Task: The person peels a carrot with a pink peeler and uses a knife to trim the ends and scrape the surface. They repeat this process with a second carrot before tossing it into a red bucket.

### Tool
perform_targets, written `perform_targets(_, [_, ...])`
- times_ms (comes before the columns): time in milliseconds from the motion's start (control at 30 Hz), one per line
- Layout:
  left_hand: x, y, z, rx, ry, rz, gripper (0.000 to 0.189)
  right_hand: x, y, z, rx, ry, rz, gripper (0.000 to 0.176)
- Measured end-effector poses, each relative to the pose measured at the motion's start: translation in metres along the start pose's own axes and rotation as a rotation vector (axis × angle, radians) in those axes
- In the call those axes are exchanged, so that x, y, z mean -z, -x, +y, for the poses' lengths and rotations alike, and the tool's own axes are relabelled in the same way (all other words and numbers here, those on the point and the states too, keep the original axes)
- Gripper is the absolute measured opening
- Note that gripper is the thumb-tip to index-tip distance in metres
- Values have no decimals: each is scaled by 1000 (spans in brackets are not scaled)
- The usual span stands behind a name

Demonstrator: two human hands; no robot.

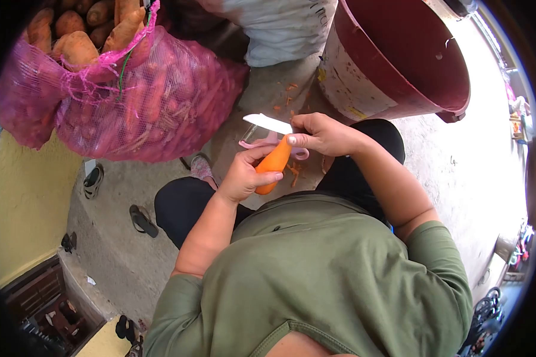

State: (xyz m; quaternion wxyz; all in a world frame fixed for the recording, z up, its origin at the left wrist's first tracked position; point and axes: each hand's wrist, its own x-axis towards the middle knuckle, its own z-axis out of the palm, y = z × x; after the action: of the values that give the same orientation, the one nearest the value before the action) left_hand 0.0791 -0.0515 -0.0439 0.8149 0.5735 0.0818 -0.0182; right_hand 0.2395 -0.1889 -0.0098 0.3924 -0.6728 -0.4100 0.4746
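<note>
An orange carrot with a smooth surface is held in front of my body. My left hand is closed around its lower, thicker part. At its upper tip is my right hand, with thumb and fingers pinched on a white blade-like tool. The white tool points left, over the carrot's tip. Just behind the hands, a pink-rimmed clear item shows partly; the hands and carrot cover the rest. Orange peelings lie on the ground below.
A pink mesh sack full of carrots stands at the upper left, beside a white sack. At the upper right is a large dark red bin. Sandals lie on the concrete floor to the left.
</note>
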Motion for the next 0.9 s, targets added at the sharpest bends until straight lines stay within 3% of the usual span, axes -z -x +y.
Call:
perform_targets(200, [3, -2, 3, 37, -32, -14, 42, -2, -2, 0, -92, -175, -93, 55])
perform_targets(400, [8, -2, -3, 59, -56, -3, 44, -5, -4, 0, -20, 9, 5, 48])
perform_targets(500, [6, -3, -5, 47, -46, 31, 45, -11, -3, -7, -106, 19, 62, 45])
perform_targets(567, [6, -5, -9, 3, -57, 56, 45, -17, -7, 7, -60, -90, 84, 43])
perform_targets(667, [1, -5, -13, 196, 25, 169, 38, -29, -17, 36, -41, -108, 189, 40])
perform_targets(800, [9, -11, -23, 471, 799, 371, 25, -46, -5, 20, 6, 229, 402, 43])
perform_targets(833, [8, -11, -24, 454, 826, 358, 27, -51, -1, 18, 83, 329, 383, 51])
perform_targets(900, [6, -12, -28, 420, 880, 328, 30, -61, 6, 10, 257, 465, 415, 47])
